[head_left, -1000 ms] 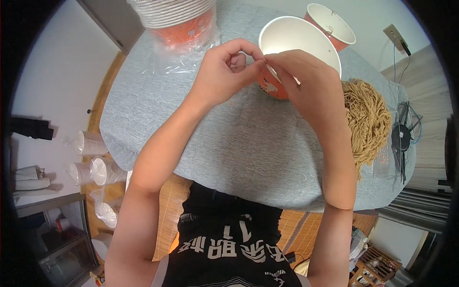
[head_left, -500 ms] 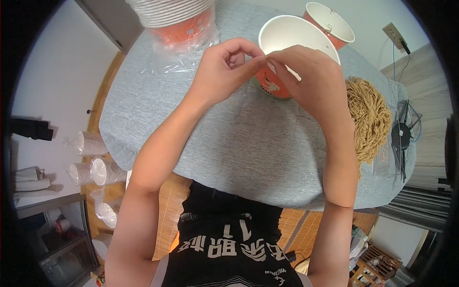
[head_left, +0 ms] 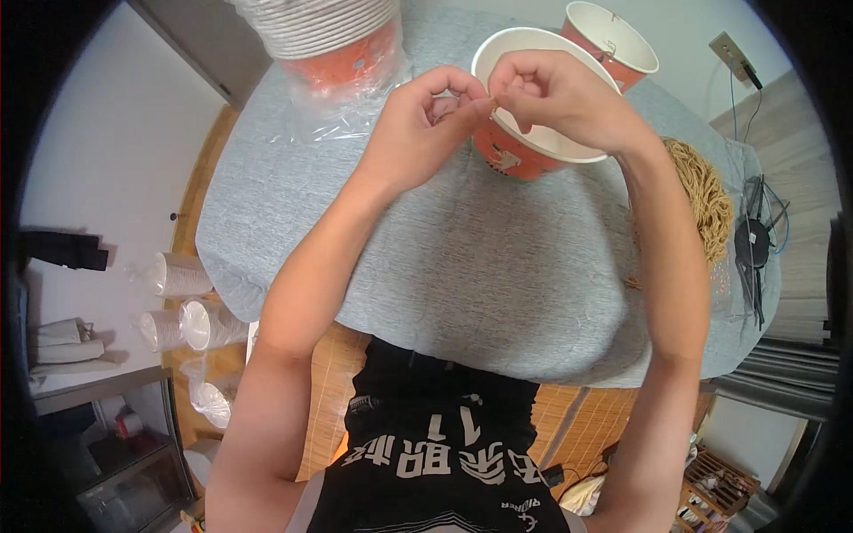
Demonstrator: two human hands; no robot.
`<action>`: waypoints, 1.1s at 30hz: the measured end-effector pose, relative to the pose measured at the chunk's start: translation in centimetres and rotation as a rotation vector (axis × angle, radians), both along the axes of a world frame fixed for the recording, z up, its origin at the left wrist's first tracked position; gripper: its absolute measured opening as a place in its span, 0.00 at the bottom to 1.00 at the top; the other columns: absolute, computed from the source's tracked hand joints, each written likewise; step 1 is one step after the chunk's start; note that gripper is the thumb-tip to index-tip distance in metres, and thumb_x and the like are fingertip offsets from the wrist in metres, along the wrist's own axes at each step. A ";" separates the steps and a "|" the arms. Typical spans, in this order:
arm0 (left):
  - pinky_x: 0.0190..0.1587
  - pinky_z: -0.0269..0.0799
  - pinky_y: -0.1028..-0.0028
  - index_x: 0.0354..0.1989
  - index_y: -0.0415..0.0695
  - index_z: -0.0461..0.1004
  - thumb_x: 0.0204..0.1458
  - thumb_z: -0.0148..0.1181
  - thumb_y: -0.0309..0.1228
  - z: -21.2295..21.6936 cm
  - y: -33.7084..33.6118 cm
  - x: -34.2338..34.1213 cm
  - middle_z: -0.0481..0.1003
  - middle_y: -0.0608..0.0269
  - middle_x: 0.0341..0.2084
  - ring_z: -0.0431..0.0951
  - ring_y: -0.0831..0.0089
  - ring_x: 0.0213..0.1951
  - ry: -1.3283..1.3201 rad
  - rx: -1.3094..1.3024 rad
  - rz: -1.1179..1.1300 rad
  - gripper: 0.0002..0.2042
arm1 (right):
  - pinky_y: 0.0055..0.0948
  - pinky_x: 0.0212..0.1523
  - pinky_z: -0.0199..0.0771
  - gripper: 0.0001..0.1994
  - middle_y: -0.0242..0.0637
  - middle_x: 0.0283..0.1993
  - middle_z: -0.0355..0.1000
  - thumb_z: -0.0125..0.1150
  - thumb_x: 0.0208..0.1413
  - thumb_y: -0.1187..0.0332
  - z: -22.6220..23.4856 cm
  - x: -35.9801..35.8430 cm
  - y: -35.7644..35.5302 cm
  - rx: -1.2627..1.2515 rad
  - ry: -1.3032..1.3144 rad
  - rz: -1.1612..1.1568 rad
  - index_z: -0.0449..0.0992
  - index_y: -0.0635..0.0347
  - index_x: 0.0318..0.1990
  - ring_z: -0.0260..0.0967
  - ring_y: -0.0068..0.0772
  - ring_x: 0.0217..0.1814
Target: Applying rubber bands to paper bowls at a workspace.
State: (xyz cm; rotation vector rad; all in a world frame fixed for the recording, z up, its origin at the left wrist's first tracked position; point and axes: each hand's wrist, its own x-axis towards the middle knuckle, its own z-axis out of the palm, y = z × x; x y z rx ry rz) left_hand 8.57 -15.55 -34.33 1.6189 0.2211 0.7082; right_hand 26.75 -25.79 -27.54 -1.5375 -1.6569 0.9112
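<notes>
An orange paper bucket (head_left: 522, 158) with a white rim and inside stands on the grey cloth in front of me. At its near left rim my left hand (head_left: 425, 129) is closed in a pinch. Opposite it, my right hand (head_left: 569, 99) is pinched too, reaching over the bucket's opening, its fingertips meeting the left ones. A short bit of tan cord shows between the fingertips, small and partly hidden. Beyond, at the back right, a second orange bucket (head_left: 611, 43) has cord at its rim. Beside my right forearm lies a heap of tan cord (head_left: 700, 197).
A grey cloth covers the table (head_left: 444, 258). Nested buckets in clear plastic (head_left: 333, 44) stand at the back left. A black device with cables (head_left: 753, 242) lies by the right edge. Bagged white cup stacks (head_left: 209, 324) sit on the floor to the left.
My right hand has turned and its wrist and forearm have swung right, uncovering more of the bucket and covering part of the cord heap. The left hand keeps its pinch at the rim.
</notes>
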 end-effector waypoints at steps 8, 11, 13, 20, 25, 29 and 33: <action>0.26 0.55 0.85 0.41 0.40 0.75 0.62 0.61 0.28 0.3 -0.2 0.0 0.70 0.80 0.21 0.62 0.93 0.24 0.035 0.000 -0.004 0.04 | 0.18 0.36 0.67 0.08 0.22 0.30 0.70 0.58 0.63 0.64 0.2 0.6 0.1 -0.112 0.111 0.046 0.77 0.58 0.38 0.65 0.14 0.31; 0.26 0.56 0.85 0.41 0.40 0.75 0.63 0.60 0.27 0.3 -0.1 -0.1 0.71 0.79 0.23 0.62 0.93 0.24 0.027 0.006 -0.035 0.04 | 0.17 0.34 0.65 0.07 0.19 0.30 0.69 0.59 0.64 0.63 -0.4 0.9 0.1 -0.173 0.206 0.016 0.78 0.55 0.37 0.62 0.12 0.30; 0.26 0.56 0.85 0.41 0.40 0.74 0.63 0.60 0.26 0.3 0.0 -0.1 0.72 0.78 0.24 0.63 0.93 0.25 0.053 0.014 -0.053 0.04 | 0.15 0.31 0.62 0.07 0.18 0.29 0.67 0.60 0.64 0.62 -0.5 1.0 0.2 -0.217 0.310 0.049 0.78 0.53 0.37 0.59 0.10 0.29; 0.27 0.57 0.85 0.41 0.40 0.74 0.63 0.59 0.27 0.8 -0.3 -0.4 0.72 0.77 0.24 0.64 0.93 0.25 0.049 -0.052 -0.047 0.04 | 0.12 0.27 0.58 0.05 0.17 0.29 0.68 0.63 0.63 0.64 -0.5 1.5 0.6 -0.332 0.458 0.051 0.79 0.53 0.39 0.58 0.09 0.28; 0.26 0.58 0.84 0.43 0.41 0.76 0.61 0.61 0.26 0.4 0.0 -0.2 0.73 0.76 0.24 0.64 0.93 0.25 0.063 -0.035 0.021 0.05 | 0.12 0.27 0.60 0.07 0.16 0.30 0.69 0.63 0.63 0.64 -0.3 1.8 0.6 -0.315 0.413 -0.005 0.82 0.53 0.43 0.58 0.06 0.28; 0.24 0.58 0.81 0.41 0.43 0.81 0.55 0.66 0.24 0.3 0.3 0.0 0.75 0.72 0.23 0.64 0.87 0.22 -0.071 0.396 0.252 0.06 | 0.10 0.28 0.61 0.08 0.15 0.31 0.70 0.64 0.62 0.63 -0.1 1.8 0.4 -0.336 0.443 -0.008 0.83 0.53 0.45 0.59 0.05 0.29; 0.24 0.62 0.77 0.38 0.44 0.84 0.51 0.70 0.24 0.9 0.5 -0.2 0.79 0.67 0.25 0.68 0.79 0.21 -0.131 0.663 0.335 0.06 | 0.09 0.29 0.61 0.09 0.15 0.32 0.71 0.64 0.62 0.63 -0.1 1.8 0.2 -0.370 0.493 -0.047 0.83 0.53 0.45 0.60 0.05 0.30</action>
